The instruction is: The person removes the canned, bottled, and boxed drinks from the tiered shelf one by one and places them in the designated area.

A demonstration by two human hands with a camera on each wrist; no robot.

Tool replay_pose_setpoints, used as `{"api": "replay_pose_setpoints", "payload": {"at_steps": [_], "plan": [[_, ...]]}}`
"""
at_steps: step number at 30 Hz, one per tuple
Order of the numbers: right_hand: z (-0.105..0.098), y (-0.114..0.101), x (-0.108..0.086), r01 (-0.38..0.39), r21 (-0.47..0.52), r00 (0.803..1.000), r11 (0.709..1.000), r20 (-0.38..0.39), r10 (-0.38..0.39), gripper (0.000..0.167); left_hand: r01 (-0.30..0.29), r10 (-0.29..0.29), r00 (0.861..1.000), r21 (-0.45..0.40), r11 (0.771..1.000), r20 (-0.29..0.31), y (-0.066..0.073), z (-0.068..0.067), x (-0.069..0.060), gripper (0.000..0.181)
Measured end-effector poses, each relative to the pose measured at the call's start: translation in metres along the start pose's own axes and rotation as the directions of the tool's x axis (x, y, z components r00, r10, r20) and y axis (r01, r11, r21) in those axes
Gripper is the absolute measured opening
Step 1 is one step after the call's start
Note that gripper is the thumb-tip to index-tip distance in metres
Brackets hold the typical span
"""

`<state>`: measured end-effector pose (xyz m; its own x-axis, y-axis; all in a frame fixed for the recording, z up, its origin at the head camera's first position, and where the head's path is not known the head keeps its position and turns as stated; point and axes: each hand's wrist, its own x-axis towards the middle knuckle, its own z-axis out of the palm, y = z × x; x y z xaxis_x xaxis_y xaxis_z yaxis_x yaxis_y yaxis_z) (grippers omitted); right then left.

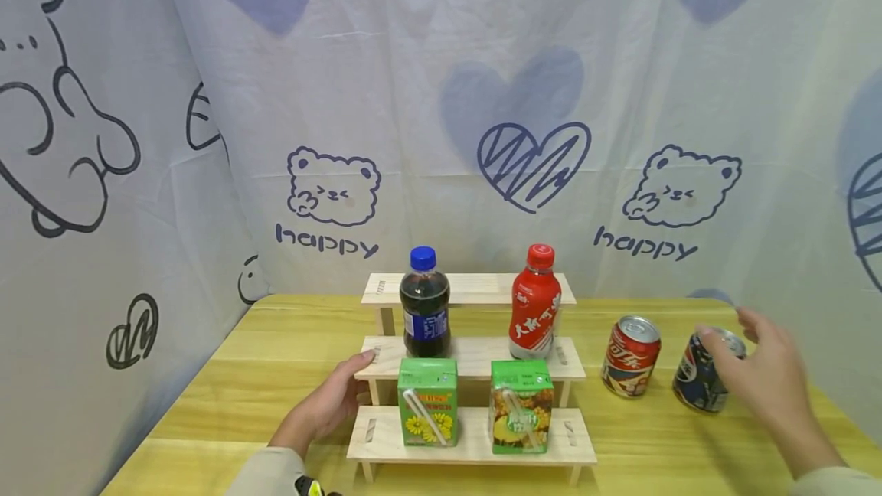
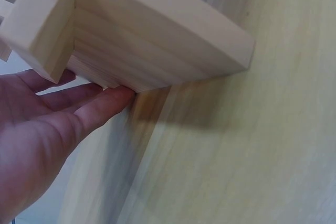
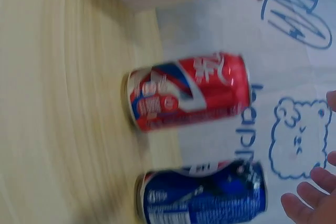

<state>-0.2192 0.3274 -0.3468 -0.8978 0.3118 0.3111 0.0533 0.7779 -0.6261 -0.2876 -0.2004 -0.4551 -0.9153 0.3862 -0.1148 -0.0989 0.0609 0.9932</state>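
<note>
A three-tier wooden display rack stands on the table. At the left end of its middle board, my left hand grips the edge; the left wrist view shows its fingers against the wooden side panel. My right hand hovers at the blue Pepsi can, fingers spread around its top side; in the right wrist view the fingertips are apart from the can. Left of that can stands a red cola can, upright.
On the middle board are a dark cola bottle with a blue cap and a red bottle. Two green drink cartons with straws, one left and one right, stand on the bottom board. A printed curtain hangs behind the table.
</note>
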Motion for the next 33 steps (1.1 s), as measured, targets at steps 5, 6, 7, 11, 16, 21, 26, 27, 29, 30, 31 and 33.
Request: {"api": "replay_pose_setpoints", "payload": {"at_steps": [5, 6, 7, 11, 16, 21, 26, 27, 29, 30, 31, 33], "plan": [[0.010, -0.018, -0.008, 0.041, 0.049, 0.999, 0.998, -0.006, -0.040, 0.080, 0.001, -0.001, 1.000, -0.001, 1.000, -0.012, 0.017, 0.009, -0.011, 0.070], [0.012, -0.023, -0.009, 0.046, 0.062, 0.999, 0.997, -0.008, -0.045, 0.080, 0.002, -0.002, 1.000, -0.001, 1.000, -0.016, 0.020, 0.011, -0.013, 0.071], [0.015, -0.026, -0.011, 0.047, 0.079, 0.999, 0.996, -0.008, -0.047, 0.079, 0.002, -0.002, 1.000, 0.000, 1.000, -0.019, 0.024, 0.012, -0.016, 0.072], [0.027, -0.044, -0.019, 0.036, 0.172, 0.999, 0.984, 0.026, -0.041, 0.079, -0.011, 0.011, 1.000, 0.008, 1.000, -0.021, 0.030, 0.016, -0.020, 0.076], [0.041, -0.068, -0.029, -0.009, 0.272, 0.995, 0.962, 0.102, -0.020, 0.081, -0.011, 0.011, 1.000, 0.001, 1.000, 0.000, 0.027, 0.013, -0.018, 0.072], [0.055, -0.088, -0.036, 0.021, 0.353, 0.989, 0.935, 0.128, -0.071, 0.078, -0.005, 0.005, 1.000, 0.009, 1.000, -0.009, 0.026, 0.013, -0.016, 0.072], [0.071, -0.101, -0.036, 0.037, 0.445, 0.979, 0.895, 0.164, -0.121, 0.074, 0.000, 0.001, 0.999, 0.030, 1.000, -0.034, 0.030, 0.016, -0.020, 0.076], [0.074, -0.104, -0.036, 0.029, 0.467, 0.977, 0.884, 0.173, -0.124, 0.074, 0.009, -0.008, 0.999, 0.025, 1.000, -0.037, 0.030, 0.015, -0.020, 0.075], [0.081, -0.108, -0.035, 0.014, 0.499, 0.974, 0.867, 0.190, -0.125, 0.074, 0.018, -0.017, 0.999, 0.019, 1.000, -0.040, 0.031, 0.016, -0.021, 0.074], [0.083, -0.111, -0.035, 0.008, 0.506, 0.973, 0.862, 0.197, -0.125, 0.074, 0.022, -0.021, 0.999, 0.014, 1.000, -0.039, 0.032, 0.016, -0.021, 0.073], [0.085, -0.113, -0.036, 0.005, 0.513, 0.971, 0.858, 0.203, -0.126, 0.074, 0.024, -0.024, 0.999, 0.010, 1.000, -0.035, 0.033, 0.017, -0.022, 0.073], [0.088, -0.115, -0.037, 0.010, 0.524, 0.968, 0.852, 0.208, -0.139, 0.074, 0.017, -0.017, 0.999, 0.004, 1.000, -0.038, 0.032, 0.018, -0.022, 0.074]]}}
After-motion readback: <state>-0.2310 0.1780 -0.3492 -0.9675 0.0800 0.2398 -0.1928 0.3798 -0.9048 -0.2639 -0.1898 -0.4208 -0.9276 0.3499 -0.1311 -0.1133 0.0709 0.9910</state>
